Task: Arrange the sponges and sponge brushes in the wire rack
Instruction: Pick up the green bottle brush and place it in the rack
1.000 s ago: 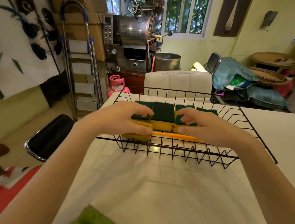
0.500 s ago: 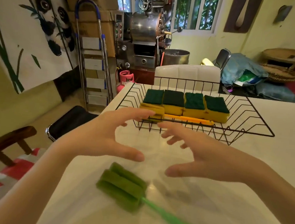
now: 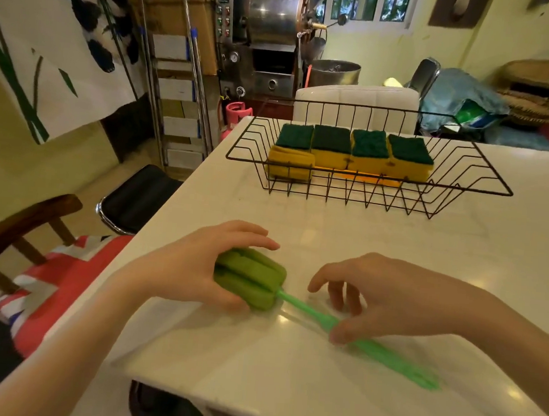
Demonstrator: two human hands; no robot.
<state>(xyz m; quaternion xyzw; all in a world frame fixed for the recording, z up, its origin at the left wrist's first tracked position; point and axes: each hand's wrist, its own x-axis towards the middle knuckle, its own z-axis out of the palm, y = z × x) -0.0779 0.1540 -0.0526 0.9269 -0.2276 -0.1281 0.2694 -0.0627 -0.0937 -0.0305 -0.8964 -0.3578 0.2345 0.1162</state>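
Observation:
A black wire rack (image 3: 485, 186) stands at the far side of the white table (image 3: 317, 395). Inside it several yellow sponges with dark green tops (image 3: 350, 151) sit in a row, and a yellow sponge brush with an orange handle (image 3: 364, 178) lies along their near side. Close to me a green sponge brush (image 3: 248, 276) lies on the table. My left hand (image 3: 193, 267) wraps around its sponge head. My right hand (image 3: 387, 295) pinches its green handle, which runs on toward the lower right.
A black stool (image 3: 136, 197) and a wooden chair with a red flag cushion (image 3: 51, 275) stand left of the table. A white chair back (image 3: 354, 99) rises behind the rack. Beyond are a stepladder, a metal machine and bags.
Both hands drew back from the rack to the near table. They now close on the green sponge brush: left on the head, right on the handle.

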